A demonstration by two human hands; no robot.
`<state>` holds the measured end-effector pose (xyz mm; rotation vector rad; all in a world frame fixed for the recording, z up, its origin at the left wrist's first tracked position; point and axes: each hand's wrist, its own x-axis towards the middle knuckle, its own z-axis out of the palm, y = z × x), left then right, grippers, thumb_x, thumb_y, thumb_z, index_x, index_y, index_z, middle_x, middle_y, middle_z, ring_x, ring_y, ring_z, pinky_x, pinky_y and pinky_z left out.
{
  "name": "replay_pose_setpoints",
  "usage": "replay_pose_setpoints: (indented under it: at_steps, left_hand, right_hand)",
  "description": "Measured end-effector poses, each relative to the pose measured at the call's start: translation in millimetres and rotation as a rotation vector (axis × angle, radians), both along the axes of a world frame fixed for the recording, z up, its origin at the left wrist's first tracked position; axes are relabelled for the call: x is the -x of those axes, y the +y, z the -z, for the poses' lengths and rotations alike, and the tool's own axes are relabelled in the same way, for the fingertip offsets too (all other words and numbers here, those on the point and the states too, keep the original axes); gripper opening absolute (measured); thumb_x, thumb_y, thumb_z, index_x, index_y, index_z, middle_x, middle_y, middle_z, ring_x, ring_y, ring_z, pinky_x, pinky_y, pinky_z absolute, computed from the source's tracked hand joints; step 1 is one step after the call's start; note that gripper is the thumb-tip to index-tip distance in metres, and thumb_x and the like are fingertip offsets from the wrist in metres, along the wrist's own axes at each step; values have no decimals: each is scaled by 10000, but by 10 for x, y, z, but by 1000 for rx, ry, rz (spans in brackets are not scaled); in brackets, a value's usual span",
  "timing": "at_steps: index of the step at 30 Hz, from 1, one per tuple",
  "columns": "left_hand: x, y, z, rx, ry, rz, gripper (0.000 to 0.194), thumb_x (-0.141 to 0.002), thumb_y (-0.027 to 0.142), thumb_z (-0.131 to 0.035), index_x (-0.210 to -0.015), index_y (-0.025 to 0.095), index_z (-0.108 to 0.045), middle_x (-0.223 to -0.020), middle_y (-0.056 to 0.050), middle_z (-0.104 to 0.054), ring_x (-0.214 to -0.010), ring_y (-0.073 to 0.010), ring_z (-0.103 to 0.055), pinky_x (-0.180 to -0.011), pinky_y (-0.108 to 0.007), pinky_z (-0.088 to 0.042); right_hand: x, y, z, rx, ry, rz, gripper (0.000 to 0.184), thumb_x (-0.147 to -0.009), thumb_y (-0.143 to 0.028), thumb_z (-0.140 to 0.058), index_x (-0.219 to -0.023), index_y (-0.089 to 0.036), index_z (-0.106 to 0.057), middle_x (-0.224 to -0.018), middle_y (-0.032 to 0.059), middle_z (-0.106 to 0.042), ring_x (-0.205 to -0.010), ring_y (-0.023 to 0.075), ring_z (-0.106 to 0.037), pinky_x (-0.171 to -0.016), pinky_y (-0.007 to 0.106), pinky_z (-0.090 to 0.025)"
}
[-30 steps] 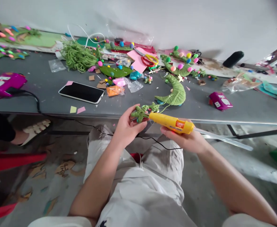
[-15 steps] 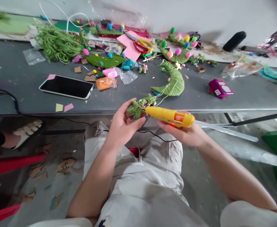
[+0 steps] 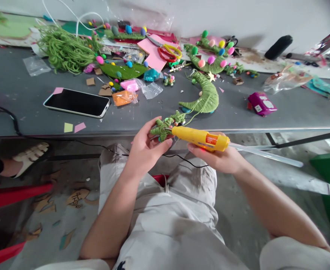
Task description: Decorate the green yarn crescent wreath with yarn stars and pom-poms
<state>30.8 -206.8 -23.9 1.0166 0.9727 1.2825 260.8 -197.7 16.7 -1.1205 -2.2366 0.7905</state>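
Your left hand (image 3: 144, 150) holds a stubby-pointed star (image 3: 159, 128), wound in green yarn, by the worktop's (image 3: 120, 122) near edge; your right hand (image 3: 227, 159) grips a yellow glue gun (image 3: 191, 134), nozzle at the star.

Yellow glue gun (image 3: 194, 135) at green yarn star (image 3: 159, 129)

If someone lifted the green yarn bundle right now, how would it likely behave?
The green yarn bundle would probably flop, its strands lying in loose loops. It looks light, being loosely heaped yarn, and might snag the pink ball beside it.
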Motion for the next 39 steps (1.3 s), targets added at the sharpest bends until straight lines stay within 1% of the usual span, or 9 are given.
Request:
replay_pose_setpoints:
  at_steps: [5,10,18,21,27,32,34,36,39]
  left_hand:
    - [11,-22,-11,26,-1,11,664,-781,206,-858,-1386,231,-587,-1213,-58,-766,-1068,-254,-765,-1011,-411,-610]
    - [16,-41,-48,27,-10,16,640,-788,190,-850,-1372,231,-593,-1176,-53,-776,-1059,-255,-771,-991,-399,-622]
    - [12,-45,-18,8,-35,47,623,-810,211,-838,-1377,237,-582,-1216,-69,-764,-1082,-273,-765,-1050,-454,-593]
    - [15,-51,-14,3,-33,58,622,-815,214,-834,-1381,238,-576,-1224,-75,-760,-1097,-281,-759,-1056,-472,-587]
    - [17,-61,-46,15,-54,63,599,-818,208,-833,-1363,233,-587,-1203,-72,-769,-1076,-260,-764,-1037,-437,-598]
    - [15,-70,-73,33,-35,68,609,-809,237,-842,-1362,241,-587,-1219,-78,-763,-1088,-275,-758,-1059,-472,-578]
    - [24,-77,-73,33,-35,70,610,-808,233,-841,-1363,243,-591,-1220,-79,-761,-1096,-278,-754,-1064,-477,-573]
    - [39,-84,-67,28,-54,81,597,-816,219,-831,-1364,245,-595,-1223,-77,-758,-1103,-272,-751,-1074,-473,-568]
    - [64,-85,-51,25,-89,106,584,-826,201,-818,-1365,249,-598,-1232,-74,-752,-1128,-268,-740,-1084,-478,-562]
  right_hand:
    - [-2,-11,-26,-2,23,12,137,-949,-255,-624,-887,-196,-731,-840,27,-756,-719,166,-691,-688,264,-531]
    - [-33,-14,12,88,57,41,141,-951,-268,-622,-894,-200,-733,-848,23,-755,-714,168,-687,-678,267,-539]
    - [-90,-23,16,158,49,125,106,-929,-258,-643,-920,-205,-734,-848,20,-752,-725,177,-681,-633,260,-535]
    - [-103,-21,13,136,43,135,92,-916,-238,-645,-907,-207,-731,-846,16,-754,-734,180,-686,-649,261,-542]
    - [-131,-15,19,97,39,132,88,-903,-227,-647,-897,-207,-733,-838,8,-762,-715,178,-692,-671,270,-551]
    - [-134,-4,-14,71,8,142,87,-895,-240,-656,-897,-214,-739,-835,10,-768,-710,183,-695,-674,282,-561]
    - [-141,7,-30,68,6,178,99,-891,-257,-658,-889,-206,-743,-816,16,-767,-688,182,-687,-662,285,-563]
    - [-176,29,-40,79,8,245,129,-891,-298,-665,-881,-199,-748,-793,25,-762,-669,183,-678,-643,294,-563]
    - [-316,101,-33,86,0,409,202,-876,-390,-699,-869,-197,-760,-743,35,-733,-614,181,-637,-572,306,-534]
